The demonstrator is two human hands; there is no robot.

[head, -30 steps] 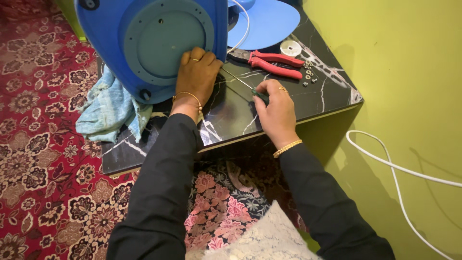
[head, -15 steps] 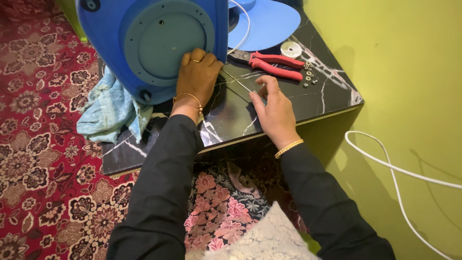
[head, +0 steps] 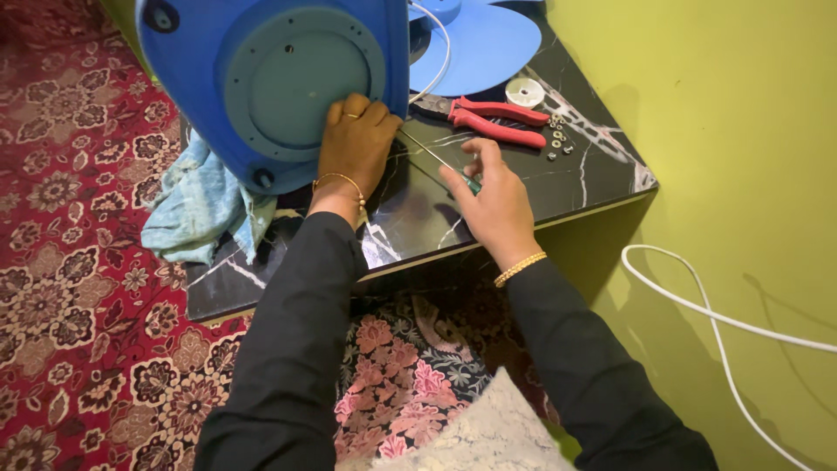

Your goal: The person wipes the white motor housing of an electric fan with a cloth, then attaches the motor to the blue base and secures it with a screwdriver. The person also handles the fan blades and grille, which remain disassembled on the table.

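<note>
Blue fan base (head: 218,52), red-handled pliers (head: 493,118), black marbled table (head: 593,166).

No packages, labels, signs or screens visible near either hand.
</note>
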